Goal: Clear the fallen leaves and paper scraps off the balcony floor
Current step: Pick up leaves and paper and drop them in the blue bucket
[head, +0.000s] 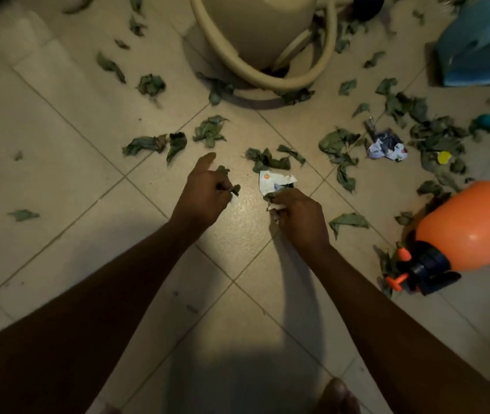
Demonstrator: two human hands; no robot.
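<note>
My left hand (204, 191) was curled on a small leaf (234, 189), pinched between thumb and bent fingers, with only the forefinger sticking out straight. My right hand (300, 219) was closed around the near end of a white paper scrap (273, 182), with a shred of leaf bunched in the same grip; I could not tell whether the scrap's far end touched the tiled floor (58, 150). By my reckoning I had barely begun. The tiles nearest me held only crumbs, but beyond my hands dark leaves (209, 131) lay scattered across the whole width. They were thickest on the right, around a crumpled printed paper (387, 147) and a yellow cap (444, 157), near the orange sprayer (471, 225). More ringed the base of the beige tub (255, 34). Nearly all of it was left to gather.
</note>
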